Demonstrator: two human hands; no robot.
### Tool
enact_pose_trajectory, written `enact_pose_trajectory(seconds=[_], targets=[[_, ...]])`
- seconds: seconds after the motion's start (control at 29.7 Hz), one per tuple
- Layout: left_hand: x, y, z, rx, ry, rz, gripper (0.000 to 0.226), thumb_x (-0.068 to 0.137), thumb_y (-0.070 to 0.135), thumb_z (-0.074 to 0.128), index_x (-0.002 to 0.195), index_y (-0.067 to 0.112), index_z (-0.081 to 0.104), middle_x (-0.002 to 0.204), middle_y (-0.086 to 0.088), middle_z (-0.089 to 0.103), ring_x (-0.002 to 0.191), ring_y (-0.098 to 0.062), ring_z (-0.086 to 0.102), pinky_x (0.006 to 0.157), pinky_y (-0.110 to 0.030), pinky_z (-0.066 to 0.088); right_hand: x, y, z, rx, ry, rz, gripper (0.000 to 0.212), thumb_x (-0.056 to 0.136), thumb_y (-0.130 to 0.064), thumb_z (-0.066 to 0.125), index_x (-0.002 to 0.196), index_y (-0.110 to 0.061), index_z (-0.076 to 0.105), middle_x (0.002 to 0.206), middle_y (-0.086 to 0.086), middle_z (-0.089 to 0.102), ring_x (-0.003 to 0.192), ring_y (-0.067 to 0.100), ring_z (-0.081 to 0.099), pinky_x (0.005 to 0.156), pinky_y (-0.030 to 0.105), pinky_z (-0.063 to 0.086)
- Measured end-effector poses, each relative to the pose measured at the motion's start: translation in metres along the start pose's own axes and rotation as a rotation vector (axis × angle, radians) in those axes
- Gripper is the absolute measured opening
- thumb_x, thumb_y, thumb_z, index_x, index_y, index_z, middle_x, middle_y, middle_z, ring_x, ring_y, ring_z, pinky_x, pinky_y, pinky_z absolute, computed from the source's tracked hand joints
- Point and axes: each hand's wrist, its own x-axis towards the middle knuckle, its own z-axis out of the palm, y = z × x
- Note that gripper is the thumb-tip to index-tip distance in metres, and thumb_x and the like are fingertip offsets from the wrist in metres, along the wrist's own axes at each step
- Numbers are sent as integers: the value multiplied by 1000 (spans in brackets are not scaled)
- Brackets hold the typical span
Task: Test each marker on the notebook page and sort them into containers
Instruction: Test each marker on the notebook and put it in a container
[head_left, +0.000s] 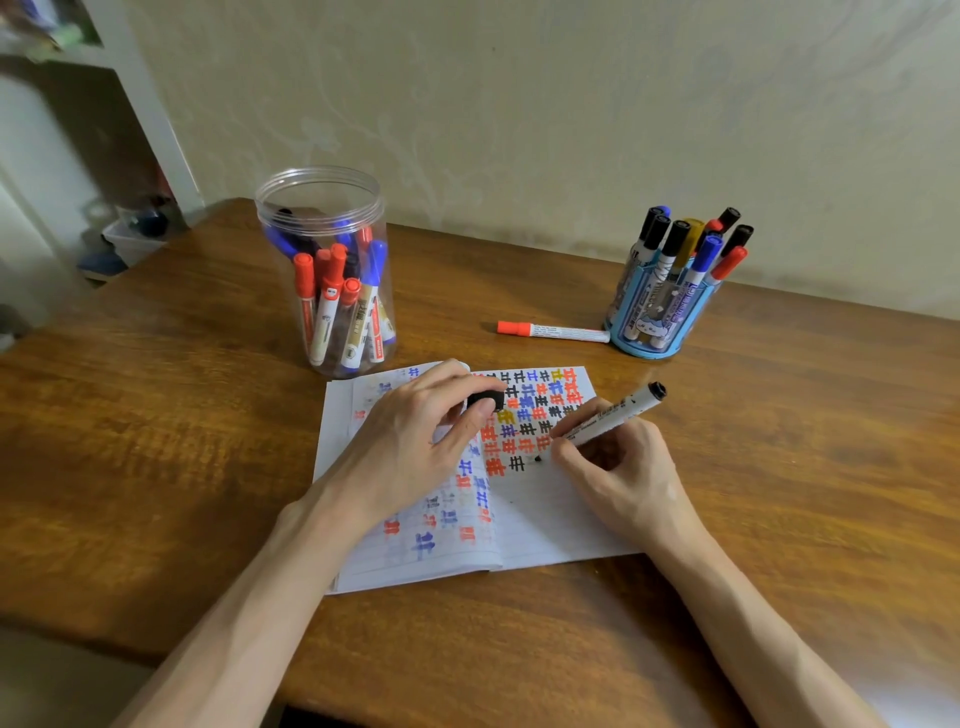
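Marker (613, 415), likely light and stiff, gripped near its tip by right hand (623, 467); left hand (415, 436), nine o'clock, pinches cap (485, 400).

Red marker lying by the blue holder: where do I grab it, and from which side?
Pinch the red marker mid-barrel from above, fingers across it. It lies flat, cap left, tail at the blue holder, which blocks that end.
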Motion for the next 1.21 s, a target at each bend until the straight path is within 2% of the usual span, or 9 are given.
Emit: enact_pose_trajectory(seconds=[0.13, 0.2, 0.34, 0.54, 0.61, 0.77, 0.87, 1.04, 1.21], targets=[[1, 2, 0, -21, 15, 21, 33, 99, 27, 61, 132, 23, 66, 119, 12, 63, 114, -5, 62, 79, -22, 59, 1, -4, -1, 77, 2, 23, 5, 88, -18, 72, 84, -21, 73, 87, -8, 78, 86, 8, 75, 70, 22, 58], [1, 4, -1, -55, 20, -6, 34, 95, 30, 64, 129, 27, 68, 120, 11, 68, 111, -2, 64, 80, -20, 59, 2, -6, -5, 133, 45, 23, 9, 93, -10, 71, 88, -17, 73, 83, -8, 76, 79, 7, 73, 66, 18, 54], [0, 7, -1, -109, 8, -36, 35, 91, 31, 67, 126, 30, 71, 121, 11, 71, 104, 6, 65, 77, -10, 55, 0, -12, -12, 285, 82, 37, 10, 95, -17, 75, 102, -14, 68, 75, 7, 73, 66, 15, 68, 66, 26, 54], [0, 9, -1, -149, -7, -58, 37, 88, 38, 65, 124, 35, 71, 121, 13, 72, 111, 3, 64, 82, -18, 59, -3, -21, -13, 425, 33, 59, 19, 95, -25, 74, 102, -9, 71, 86, 13, 76, 72, 27, 70, 69, 44, 54], [-1, 10, -1, -155, -13, -64, 36, 87, 40, 64, 123, 38, 70, 120, 14, 72, 112, 3, 64, 82, -21, 59, -4, -23, -12, 425, 13, 52, 21, 94, -27, 75, 101, -8, 72, 87, 13, 76, 72, 27, 70, 69, 43, 54], [-1, 9, 0, -174, -17, -81, 33, 91, 23, 72, 120, 40, 70, 118, 17, 71, 112, 8, 62, 81, -12, 55, -6, -23, -15, 384, 0, 61, 25, 90, -36, 76, 99, -13, 76, 84, 5, 76, 72, 17, 67, 70, 35, 56], [-1, 10, 0, -181, -14, -88, 31, 91, 26, 71, 120, 38, 71, 116, 17, 72, 110, 4, 64, 81, -21, 58, -6, -22, -16, 406, 3, 90, 27, 89, -38, 77, 99, -14, 77, 81, 3, 75, 72, 15, 65, 71, 35, 54], [-3, 13, 0, -171, -32, -96, 32, 89, 36, 68, 120, 45, 67, 115, 25, 68, 107, 1, 65, 78, -34, 61, -6, -20, -14, 456, -31, 70, 20, 87, -26, 81, 104, -15, 77, 91, 7, 77, 75, 21, 68, 68, 35, 56], [-1, 12, -1, -167, -6, -90, 30, 91, 32, 66, 121, 34, 71, 118, 15, 70, 112, 3, 63, 80, -27, 61, -5, -23, -14, 653, -106, 198, 38, 89, -38, 67, 115, -13, 80, 101, 16, 79, 81, 27, 70, 72, 35, 53]])
